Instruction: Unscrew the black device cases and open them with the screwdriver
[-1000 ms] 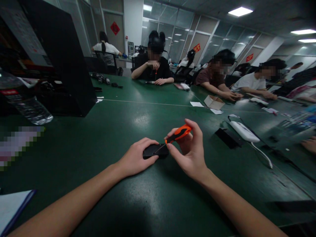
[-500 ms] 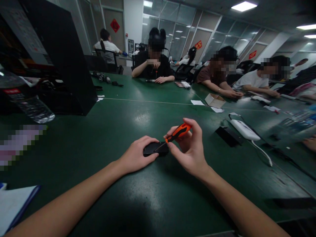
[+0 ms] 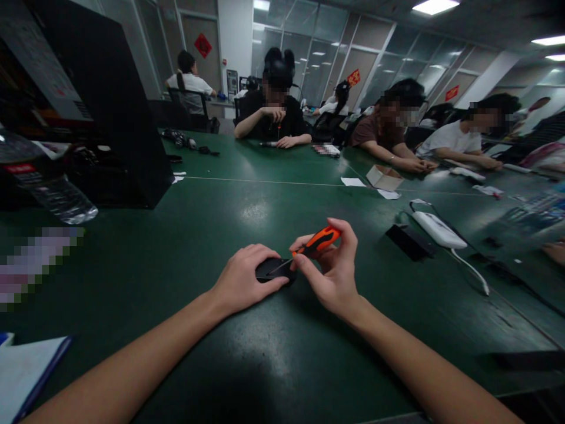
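Observation:
A small black object (image 3: 265, 270), flat-topped and rounded, possibly a computer mouse, lies on the green table. My left hand (image 3: 245, 275) is closed around its left end, fingers along the far side and thumb along the near side. In my right hand (image 3: 332, 272) is an orange and black screwdriver (image 3: 318, 241), gripped by the handle between fingers and thumb. Its thin shaft slants down to the left and its tip meets or hovers just over the black top; contact is too fine to tell. My right fingers partly cover the object's right end.
The green table (image 3: 212, 218) spreads all around. A black computer case (image 3: 128, 118) and a plastic bottle (image 3: 57, 188) stand at left. On the right lie a black box (image 3: 408, 240), a white power strip (image 3: 439, 229) and cables. An open carton (image 3: 383, 176) sits farther back. Several people sit across the table.
My right hand and the screwdriver have shifted a little left and down. The screwdriver's tip has moved left over the black object's top. My left hand keeps its hold.

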